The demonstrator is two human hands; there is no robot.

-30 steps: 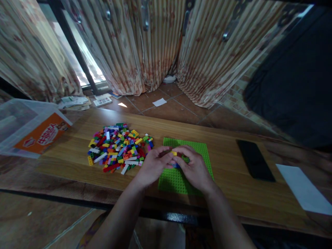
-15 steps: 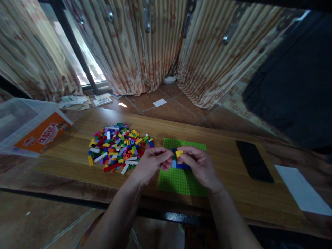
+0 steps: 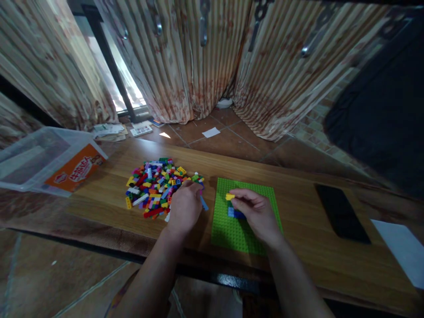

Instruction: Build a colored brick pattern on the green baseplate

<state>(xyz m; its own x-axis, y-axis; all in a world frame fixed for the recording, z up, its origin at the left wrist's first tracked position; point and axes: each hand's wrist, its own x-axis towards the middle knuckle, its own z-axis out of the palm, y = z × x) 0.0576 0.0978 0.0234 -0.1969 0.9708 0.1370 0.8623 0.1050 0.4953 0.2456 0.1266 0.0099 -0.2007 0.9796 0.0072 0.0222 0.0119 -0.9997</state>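
A green studded baseplate (image 3: 251,192) lies flat on the wooden table (image 3: 291,238). My right hand (image 3: 255,214) rests on it, fingers pinched on a small yellow brick (image 3: 229,197); blue bricks (image 3: 233,213) sit on the plate just under that hand. My left hand (image 3: 184,208) is curled at the right edge of a heap of mixed coloured bricks (image 3: 155,187), its fingertips hidden among them. A light blue brick (image 3: 203,203) lies by that hand, between the heap and the plate.
A clear plastic bin (image 3: 29,161) with an orange label stands at the table's left end. A black phone (image 3: 341,213) and a white sheet (image 3: 402,249) lie to the right. Striped curtains hang behind; papers lie on the tiled floor.
My left hand has left the yellow brick and moved left to the brick heap. My right hand stays over the baseplate with the yellow brick. The view has shifted slightly.
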